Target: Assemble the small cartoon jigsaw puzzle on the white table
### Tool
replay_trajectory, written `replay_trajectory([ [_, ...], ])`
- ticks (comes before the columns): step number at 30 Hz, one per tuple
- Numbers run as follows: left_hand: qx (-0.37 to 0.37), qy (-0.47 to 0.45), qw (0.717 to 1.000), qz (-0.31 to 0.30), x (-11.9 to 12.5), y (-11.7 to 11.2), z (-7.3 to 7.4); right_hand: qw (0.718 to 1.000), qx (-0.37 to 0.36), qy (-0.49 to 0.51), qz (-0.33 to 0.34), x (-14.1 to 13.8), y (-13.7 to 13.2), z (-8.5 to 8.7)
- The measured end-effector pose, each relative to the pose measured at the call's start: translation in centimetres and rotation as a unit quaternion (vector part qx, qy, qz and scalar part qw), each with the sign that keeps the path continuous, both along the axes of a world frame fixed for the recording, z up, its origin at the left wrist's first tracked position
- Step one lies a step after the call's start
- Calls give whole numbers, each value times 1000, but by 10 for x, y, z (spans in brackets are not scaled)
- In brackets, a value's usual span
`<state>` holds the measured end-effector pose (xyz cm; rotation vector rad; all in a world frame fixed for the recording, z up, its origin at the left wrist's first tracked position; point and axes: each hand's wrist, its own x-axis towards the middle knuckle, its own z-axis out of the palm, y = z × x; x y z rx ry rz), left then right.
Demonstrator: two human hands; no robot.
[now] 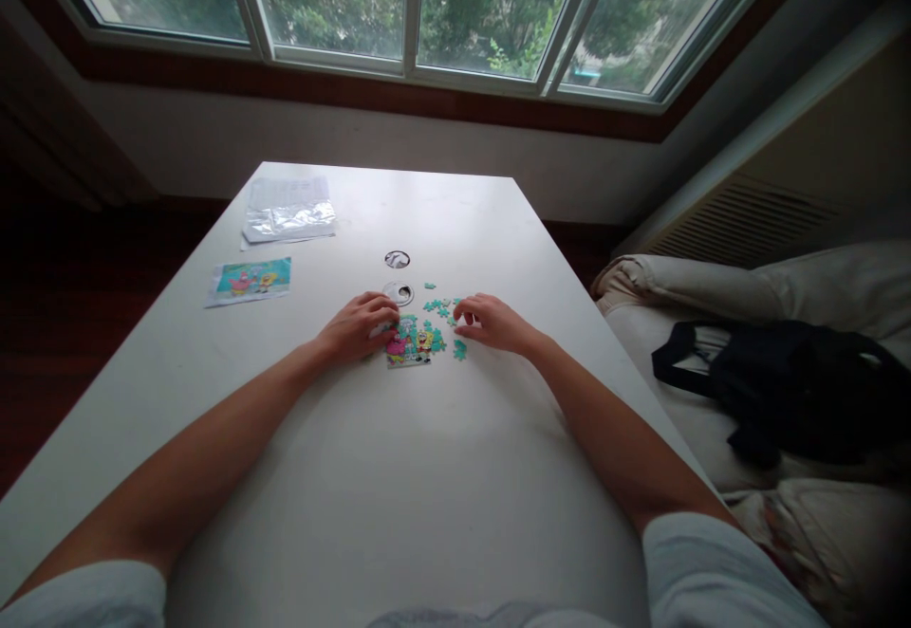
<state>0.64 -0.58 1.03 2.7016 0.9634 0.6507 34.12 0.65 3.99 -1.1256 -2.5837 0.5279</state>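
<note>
A partly joined jigsaw puzzle (408,347) with colourful cartoon figures lies flat on the white table (441,476). Curved around its left edge, my left hand (364,326) holds it, thumb and fingertips touching the pieces. My right hand (494,323) is just right of the puzzle, fingers bent, with a gap between thumb and forefinger. Near its fingertips are loose green puzzle pieces (443,312). A small clump of pieces (460,350) lies below those fingers, and a single piece (430,286) lies farther off.
Beyond my left hand are a round silver-rimmed disc (399,294) and a dark-rimmed round opening or disc (397,259). A picture sheet (250,281) and clear plastic packaging (288,209) lie at the left. Right of the table, a dark bag-like item (797,386) rests on a sofa (712,282).
</note>
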Motion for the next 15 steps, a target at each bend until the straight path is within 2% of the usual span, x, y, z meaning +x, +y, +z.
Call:
replay_trajectory([
  [3, 0, 0, 1000, 0, 0, 0, 0, 998, -41, -25, 33, 4, -2, 6],
  [10, -10, -11, 1000, -1, 0, 0, 2, 999, -1, -3, -35, 6, 4, -2],
  [12, -10, -11, 1000, -1, 0, 0, 1, 1000, -21, 3, -10, 7, 1, 3],
  [15, -9, -9, 1000, -1, 0, 0, 1, 994, -91, -7, 62, 5, -6, 15],
])
